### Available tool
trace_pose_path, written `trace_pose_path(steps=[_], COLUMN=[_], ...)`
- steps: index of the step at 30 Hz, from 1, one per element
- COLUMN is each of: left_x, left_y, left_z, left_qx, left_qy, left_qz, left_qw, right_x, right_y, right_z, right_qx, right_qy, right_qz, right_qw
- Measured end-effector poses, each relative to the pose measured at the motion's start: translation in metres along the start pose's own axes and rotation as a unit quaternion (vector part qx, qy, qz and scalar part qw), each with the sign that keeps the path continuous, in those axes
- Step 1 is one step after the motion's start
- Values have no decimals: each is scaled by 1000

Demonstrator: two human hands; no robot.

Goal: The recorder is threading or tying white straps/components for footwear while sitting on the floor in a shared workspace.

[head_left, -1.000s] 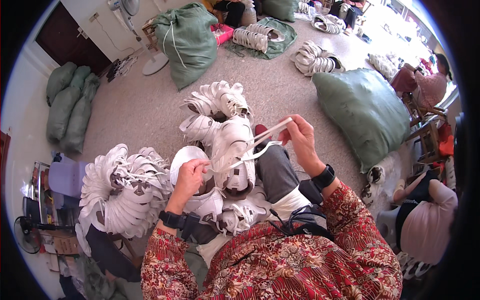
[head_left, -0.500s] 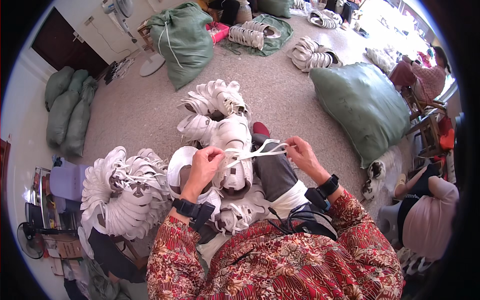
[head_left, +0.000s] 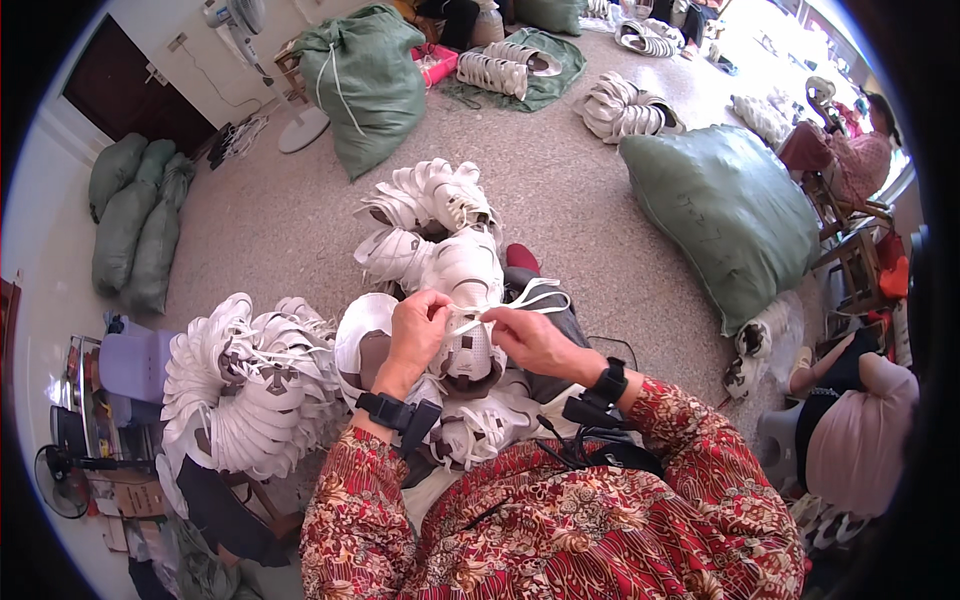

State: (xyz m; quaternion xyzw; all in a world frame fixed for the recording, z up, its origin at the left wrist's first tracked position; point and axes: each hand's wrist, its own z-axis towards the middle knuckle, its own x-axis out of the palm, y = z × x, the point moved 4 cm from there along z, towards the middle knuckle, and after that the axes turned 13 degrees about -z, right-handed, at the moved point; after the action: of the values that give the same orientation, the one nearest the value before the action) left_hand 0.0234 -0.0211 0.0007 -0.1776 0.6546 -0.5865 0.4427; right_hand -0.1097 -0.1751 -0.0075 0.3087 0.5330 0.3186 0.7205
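Note:
On my lap a white shoe upper [head_left: 472, 362] with a dark inside lies at the end of a stack of nested white uppers [head_left: 435, 195] that runs away over the floor. My left hand [head_left: 412, 335] is at its left side, thumb and fingers pinched on a white shoelace [head_left: 545, 296]. From the right, my right hand [head_left: 532, 342] reaches over the upper and pinches the same lace close to its middle. Loops and loose ends of the lace stick out past my right fingers. More uppers [head_left: 485, 425] lie under my forearms, and what the fingertips do is partly hidden.
A curved stack of white uppers [head_left: 255, 390] stands at my left. Full green sacks [head_left: 725, 220] lie right and ahead, with another tied sack [head_left: 365, 85] farther off. A standing fan [head_left: 240, 30] is by the wall. Other people [head_left: 860, 430] sit at the right.
My right hand has moved left, from holding the lace stretched out at the right to the lace over the upper. My left hand has stayed nearly in place.

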Motion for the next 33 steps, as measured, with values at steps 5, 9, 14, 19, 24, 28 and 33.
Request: trace_pose_path(steps=[5,9,14,19,24,28,33], left_x=[6,7,14,19,23,26,25], left_y=[1,-7,-12,-12,-15,-14,-3], left_z=[-8,-9,-4,-17,-35,-30,-27], left_qx=[117,162,221,183,215,150,166], left_qy=[10,45,120,122,87,70,34], left_qz=[155,197,265,275,290,297,284], left_qw=[981,966,931,936,929,940,944], right_x=[23,31,31,26,26,30,32], right_y=[2,5,8,0,3,5,11], right_z=[13,7,1,-2,2,5,9], right_qx=[-32,-62,-69,-76,-50,-63,-71], right_qy=[62,90,77,20,38,59,95], right_qz=[-73,-86,-49,-95,-132,-152,-185], right_qw=[995,990,993,992,989,985,976])
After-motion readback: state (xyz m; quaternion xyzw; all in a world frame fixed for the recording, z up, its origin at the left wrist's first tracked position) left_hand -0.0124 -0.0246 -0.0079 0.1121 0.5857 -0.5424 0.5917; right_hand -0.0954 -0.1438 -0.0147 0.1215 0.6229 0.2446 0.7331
